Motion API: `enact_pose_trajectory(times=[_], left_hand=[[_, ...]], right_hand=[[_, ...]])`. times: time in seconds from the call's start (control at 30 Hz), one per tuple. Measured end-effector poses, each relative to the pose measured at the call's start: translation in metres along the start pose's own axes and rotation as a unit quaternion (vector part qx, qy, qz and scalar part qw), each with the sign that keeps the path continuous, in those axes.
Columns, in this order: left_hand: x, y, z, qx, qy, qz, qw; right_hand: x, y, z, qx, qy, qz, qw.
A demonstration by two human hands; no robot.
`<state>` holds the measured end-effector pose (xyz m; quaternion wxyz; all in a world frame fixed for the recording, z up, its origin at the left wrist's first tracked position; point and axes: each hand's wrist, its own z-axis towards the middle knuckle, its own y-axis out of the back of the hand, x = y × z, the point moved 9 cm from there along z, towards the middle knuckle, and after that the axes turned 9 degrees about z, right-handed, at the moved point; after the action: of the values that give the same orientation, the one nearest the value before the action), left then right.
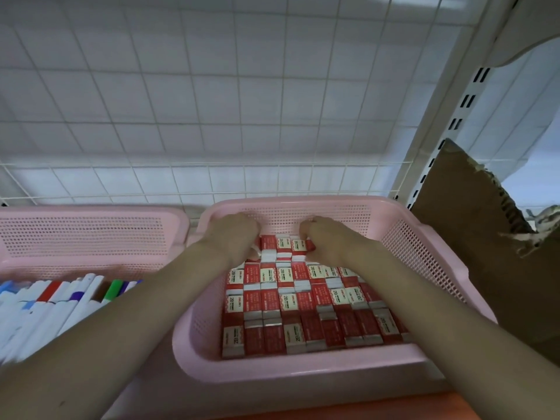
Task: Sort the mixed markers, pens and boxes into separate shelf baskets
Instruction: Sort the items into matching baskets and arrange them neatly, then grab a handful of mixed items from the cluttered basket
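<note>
A pink perforated basket [303, 366] on the shelf holds several small red-and-white boxes [303, 301] packed in rows. Both my hands reach to the basket's far wall. My left hand [233, 234] curls its fingers over the left end of the back row of boxes. My right hand [321, 237] curls over the right end of the same row, fingers pinching a red box [295, 245] there. A second pink basket [91, 234] to the left holds several white markers [60, 298] with coloured caps.
A white wire grid [212, 116] backs the shelf. A white slotted upright [454, 116] stands at the right, with a torn cardboard box [472, 237] just beyond the right basket. An orange edge [363, 410] shows below the shelf front.
</note>
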<state>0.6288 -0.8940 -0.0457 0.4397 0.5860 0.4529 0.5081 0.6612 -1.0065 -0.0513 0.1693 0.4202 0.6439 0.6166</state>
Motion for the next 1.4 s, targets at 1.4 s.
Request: enact_pose_trajectory(times=[1.4], left_hand=[[0.243, -0.013, -0.4, -0.382, 0.223, -0.273, 0.854]], right_hand=[[0.33, -0.048, -0.115, -0.339, 0.078, 0.264, 0.899]])
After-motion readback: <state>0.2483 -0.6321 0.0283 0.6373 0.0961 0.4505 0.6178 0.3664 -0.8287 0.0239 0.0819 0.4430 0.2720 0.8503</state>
